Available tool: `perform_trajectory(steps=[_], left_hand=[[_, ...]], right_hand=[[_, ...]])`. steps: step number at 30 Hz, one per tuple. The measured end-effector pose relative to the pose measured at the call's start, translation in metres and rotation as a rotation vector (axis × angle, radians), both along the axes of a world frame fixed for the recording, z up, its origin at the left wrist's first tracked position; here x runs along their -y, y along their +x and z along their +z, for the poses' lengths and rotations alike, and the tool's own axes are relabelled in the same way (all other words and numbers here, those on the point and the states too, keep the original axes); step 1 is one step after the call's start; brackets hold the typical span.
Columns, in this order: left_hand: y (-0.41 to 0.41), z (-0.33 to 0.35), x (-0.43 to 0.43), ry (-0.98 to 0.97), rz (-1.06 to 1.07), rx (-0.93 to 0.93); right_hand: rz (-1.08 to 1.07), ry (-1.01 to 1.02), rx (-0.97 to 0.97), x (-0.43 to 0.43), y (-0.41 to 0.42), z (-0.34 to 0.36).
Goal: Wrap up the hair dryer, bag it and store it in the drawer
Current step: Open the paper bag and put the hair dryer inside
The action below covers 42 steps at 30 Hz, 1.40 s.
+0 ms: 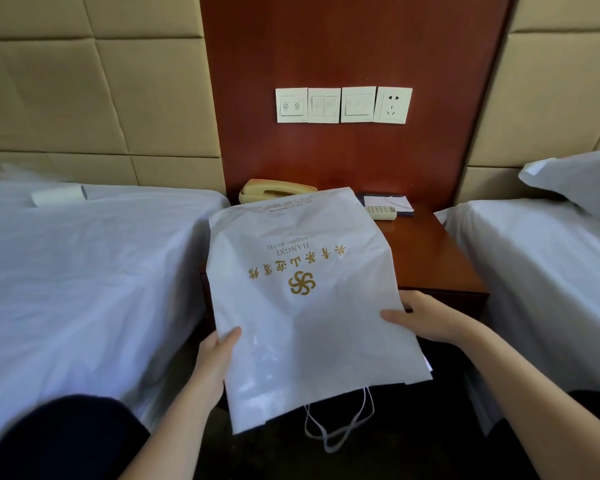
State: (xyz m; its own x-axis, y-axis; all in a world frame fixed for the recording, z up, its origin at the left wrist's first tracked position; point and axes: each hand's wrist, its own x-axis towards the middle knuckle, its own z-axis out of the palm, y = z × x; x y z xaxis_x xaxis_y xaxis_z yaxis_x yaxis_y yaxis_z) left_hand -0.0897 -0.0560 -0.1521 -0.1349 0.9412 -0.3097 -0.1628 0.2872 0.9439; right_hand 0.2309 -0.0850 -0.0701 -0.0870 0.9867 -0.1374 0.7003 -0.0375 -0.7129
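A flat white bag (309, 306) with a gold hotel logo hangs in front of me, printed side up and upside down to my view, its white drawstring (336, 427) dangling from the near end. My left hand (215, 362) grips the bag's left edge, thumb on top. My right hand (426, 320) holds the right edge, thumb on the bag's face. The bag's far end covers part of the brown nightstand (440, 258). No hair dryer shows in view. The nightstand's drawer front is hidden behind the bag.
White-sheeted beds flank the nightstand, the left bed (84, 265) and the right bed (541, 271) with a pillow (582, 181). A yellow telephone (274, 190), a remote (381, 212) and a notepad (392, 200) lie on the nightstand. Wall switches and a socket (394, 105) sit above.
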Motion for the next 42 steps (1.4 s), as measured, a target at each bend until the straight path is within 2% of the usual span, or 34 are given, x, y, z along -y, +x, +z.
perform_trajectory(steps=[5,9,13,17,20,25,30,32,36,38,42], left_hand=[[-0.014,0.019,0.013,-0.045,-0.135,-0.127],[-0.036,0.041,0.02,0.004,-0.109,-0.244],[-0.044,0.059,0.028,0.003,-0.062,-0.383],[-0.048,0.072,0.042,-0.012,-0.018,-0.268],[-0.051,0.083,0.058,0.031,-0.089,-0.235],[-0.06,0.123,0.072,0.169,-0.225,-0.175],[-0.065,0.15,0.057,0.097,-0.215,0.008],[-0.064,0.159,0.05,0.069,-0.191,0.105],[-0.062,0.173,0.034,0.132,-0.155,0.314],[-0.061,0.18,0.024,0.137,-0.117,0.398],[-0.054,0.192,0.003,0.217,0.005,0.577]], right_hand=[[-0.126,0.082,0.04,0.007,0.002,-0.002],[-0.222,0.165,-0.094,0.017,0.007,0.007],[-0.238,0.156,-0.194,0.027,0.004,0.011],[-0.243,0.049,-0.299,0.039,0.001,0.015],[-0.209,-0.001,-0.313,0.048,0.002,0.021],[-0.106,0.158,-0.377,0.055,0.004,0.048],[-0.064,0.183,-0.503,0.047,0.001,0.075],[-0.026,0.195,-0.456,0.041,0.0,0.083],[-0.057,0.173,-0.208,0.024,0.002,0.098],[-0.089,0.131,-0.18,0.014,0.002,0.107],[-0.085,0.039,-0.472,-0.008,0.005,0.128]])
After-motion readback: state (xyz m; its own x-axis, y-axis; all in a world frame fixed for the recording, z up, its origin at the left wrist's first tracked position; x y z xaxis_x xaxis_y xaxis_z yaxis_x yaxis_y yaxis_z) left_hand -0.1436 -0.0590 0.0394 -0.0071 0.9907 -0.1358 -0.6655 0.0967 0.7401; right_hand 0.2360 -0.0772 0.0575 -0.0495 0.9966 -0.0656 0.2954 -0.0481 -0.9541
